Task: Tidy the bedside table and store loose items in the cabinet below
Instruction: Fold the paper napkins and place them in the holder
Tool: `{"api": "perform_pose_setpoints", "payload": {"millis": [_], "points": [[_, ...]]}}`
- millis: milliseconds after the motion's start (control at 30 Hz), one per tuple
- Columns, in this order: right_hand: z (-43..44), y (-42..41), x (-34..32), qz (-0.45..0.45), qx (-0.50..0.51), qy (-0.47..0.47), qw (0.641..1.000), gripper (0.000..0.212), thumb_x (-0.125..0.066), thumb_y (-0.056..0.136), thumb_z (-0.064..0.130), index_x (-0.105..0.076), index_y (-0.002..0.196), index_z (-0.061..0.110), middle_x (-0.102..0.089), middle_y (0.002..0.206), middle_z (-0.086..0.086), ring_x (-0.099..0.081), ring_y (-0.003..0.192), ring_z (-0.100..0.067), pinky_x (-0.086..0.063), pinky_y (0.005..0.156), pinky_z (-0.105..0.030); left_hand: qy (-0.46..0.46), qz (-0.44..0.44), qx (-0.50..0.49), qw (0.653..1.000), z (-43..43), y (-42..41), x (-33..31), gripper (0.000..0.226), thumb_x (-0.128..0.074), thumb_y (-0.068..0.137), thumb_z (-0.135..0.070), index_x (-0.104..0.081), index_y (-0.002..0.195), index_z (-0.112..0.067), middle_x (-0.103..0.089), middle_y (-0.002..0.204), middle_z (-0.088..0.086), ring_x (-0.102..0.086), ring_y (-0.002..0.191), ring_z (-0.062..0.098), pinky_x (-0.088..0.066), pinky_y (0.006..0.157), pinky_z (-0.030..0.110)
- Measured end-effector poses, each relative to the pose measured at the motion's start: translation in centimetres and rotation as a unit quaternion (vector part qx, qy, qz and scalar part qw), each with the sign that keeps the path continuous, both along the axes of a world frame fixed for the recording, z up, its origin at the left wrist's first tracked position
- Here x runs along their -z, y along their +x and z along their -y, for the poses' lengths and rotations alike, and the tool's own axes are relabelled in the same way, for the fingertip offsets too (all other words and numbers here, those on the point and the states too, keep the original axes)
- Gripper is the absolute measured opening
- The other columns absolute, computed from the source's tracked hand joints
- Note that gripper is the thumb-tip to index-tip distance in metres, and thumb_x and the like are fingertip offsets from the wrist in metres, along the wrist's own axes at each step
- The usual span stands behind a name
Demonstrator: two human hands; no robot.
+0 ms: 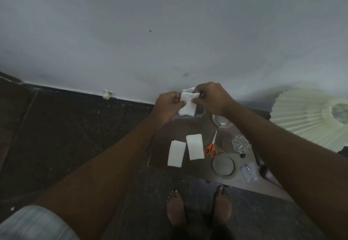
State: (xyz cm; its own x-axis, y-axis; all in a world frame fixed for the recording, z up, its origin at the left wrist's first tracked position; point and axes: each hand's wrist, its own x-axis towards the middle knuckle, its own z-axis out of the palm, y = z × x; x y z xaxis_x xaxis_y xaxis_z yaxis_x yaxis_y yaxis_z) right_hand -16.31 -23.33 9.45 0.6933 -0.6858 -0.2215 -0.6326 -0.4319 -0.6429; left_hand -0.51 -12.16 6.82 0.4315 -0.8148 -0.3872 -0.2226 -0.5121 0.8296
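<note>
My left hand [169,106] and right hand [211,98] pinch a soft white folded tissue [187,106] between fingertips, above the far edge of the smooth brown bedside table [162,155]. Two flat white folded tissues [176,153] lie side by side near its left edge, with orange-handled scissors [211,148] just right of them. A pale pleated lampshade [301,115] crowds the right side.

A pale grey wall [169,23] meets dark speckled floor [66,136], pleated lampshade [305,115] at right.
</note>
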Motion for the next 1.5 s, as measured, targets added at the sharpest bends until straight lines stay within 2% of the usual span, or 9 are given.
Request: {"api": "perform_pose_setpoints", "payload": {"millis": [300, 533, 633, 700, 767, 967, 1233, 1367, 1500], "points": [[1.8, 1.0, 1.4, 0.009, 0.023, -0.008, 1.000, 0.009, -0.075, 0.082, 0.016, -0.075, 0.091, 0.016, -0.071, 0.084, -0.006, -0.067, 0.081, -0.026, -0.054, 0.074, -0.036, 0.001, 0.034, -0.002, 0.999, 1.8, 1.0, 0.3, 0.028, -0.074, 0.088, -0.007, -0.074, 0.115, -0.004, -0.076, 0.110, 0.015, -0.074, 0.099, 0.030, -0.061, 0.091, 0.042], [1.9, 1.2, 2.9, -0.011, 0.020, -0.001, 1.000, 0.011, -0.075, 0.082, 0.015, -0.076, 0.093, 0.015, -0.075, 0.095, -0.011, -0.067, 0.088, -0.029, -0.053, 0.076, -0.036, 0.003, 0.041, 0.007, 0.999, 1.8, 1.4, 2.0, 0.028, -0.075, 0.087, -0.006, -0.074, 0.116, -0.004, -0.077, 0.109, 0.015, -0.074, 0.090, 0.026, -0.061, 0.084, 0.032], [1.9, 1.4, 3.4, -0.020, 0.015, 0.002, 1.000, 0.012, -0.073, 0.083, 0.013, -0.076, 0.094, 0.012, -0.075, 0.097, -0.012, -0.067, 0.089, -0.031, -0.053, 0.077, -0.036, 0.011, 0.050, 0.007, 0.999, 1.9, 1.4, 2.7, 0.027, -0.075, 0.086, -0.005, -0.075, 0.113, -0.005, -0.077, 0.106, 0.015, -0.072, 0.081, 0.021, -0.059, 0.073, 0.021], [1.8, 1.6, 3.8, -0.024, 0.011, 0.002, 1.000, 0.012, -0.073, 0.083, 0.013, -0.076, 0.094, 0.011, -0.075, 0.097, -0.013, -0.067, 0.089, -0.032, -0.051, 0.074, -0.034, 0.019, 0.068, 0.010, 0.997, 1.9, 1.3, 3.1, 0.028, -0.076, 0.086, -0.006, -0.075, 0.113, -0.005, -0.077, 0.104, 0.013, -0.070, 0.070, 0.011, -0.053, 0.061, 0.008], [1.7, 1.8, 4.1, -0.032, 0.003, -0.002, 0.999, 0.013, -0.073, 0.084, 0.014, -0.076, 0.096, 0.010, -0.075, 0.098, -0.014, -0.067, 0.091, -0.033, -0.047, 0.072, -0.032, 0.021, 0.075, 0.009, 0.997, 2.1, 1.2, 3.4, 0.027, -0.077, 0.086, -0.007, -0.074, 0.113, -0.005, -0.076, 0.101, 0.012, -0.064, 0.059, 0.002, -0.048, 0.053, 0.002], [1.6, 2.2, 5.3, -0.053, -0.004, -0.001, 0.999, 0.015, -0.071, 0.086, 0.016, -0.074, 0.099, 0.010, -0.074, 0.102, -0.017, -0.067, 0.096, -0.037, -0.049, 0.077, -0.035, 0.028, 0.099, 0.002, 0.995, 2.1, 1.2, 3.8, 0.028, -0.077, 0.087, -0.011, -0.074, 0.114, -0.005, -0.077, 0.105, 0.013, -0.066, 0.074, 0.014, -0.044, 0.058, 0.000], [1.0, 2.4, 6.3, -0.073, -0.004, -0.002, 0.997, 0.010, -0.071, 0.083, 0.021, -0.070, 0.091, 0.015, -0.070, 0.097, -0.011, -0.065, 0.093, -0.033, -0.051, 0.076, -0.036, 0.017, 0.098, -0.016, 0.995, 1.7, 0.9, 4.0, 0.027, -0.073, 0.089, -0.006, -0.073, 0.116, -0.004, -0.075, 0.111, 0.011, -0.067, 0.089, 0.017, -0.045, 0.062, -0.002], [0.9, 2.3, 6.7, -0.079, 0.005, -0.017, 0.997, 0.021, -0.070, 0.082, 0.020, -0.069, 0.101, 0.014, -0.063, 0.104, -0.013, -0.062, 0.100, -0.035, -0.050, 0.082, -0.039, 0.008, 0.101, -0.031, 0.994, 1.6, 0.9, 3.7, 0.027, -0.073, 0.088, -0.005, -0.073, 0.116, -0.004, -0.075, 0.112, 0.010, -0.066, 0.093, 0.015, -0.052, 0.082, 0.017], [0.7, 2.0, 6.9, -0.087, 0.013, -0.025, 0.996, 0.024, -0.069, 0.082, 0.019, -0.069, 0.106, 0.014, -0.062, 0.107, -0.012, -0.062, 0.102, -0.036, -0.049, 0.081, -0.037, 0.000, 0.088, -0.053, 0.995, 1.2, 0.9, 3.2, 0.026, -0.070, 0.089, -0.001, -0.074, 0.114, -0.003, -0.075, 0.110, 0.010, -0.069, 0.098, 0.020, -0.055, 0.084, 0.023]]}}
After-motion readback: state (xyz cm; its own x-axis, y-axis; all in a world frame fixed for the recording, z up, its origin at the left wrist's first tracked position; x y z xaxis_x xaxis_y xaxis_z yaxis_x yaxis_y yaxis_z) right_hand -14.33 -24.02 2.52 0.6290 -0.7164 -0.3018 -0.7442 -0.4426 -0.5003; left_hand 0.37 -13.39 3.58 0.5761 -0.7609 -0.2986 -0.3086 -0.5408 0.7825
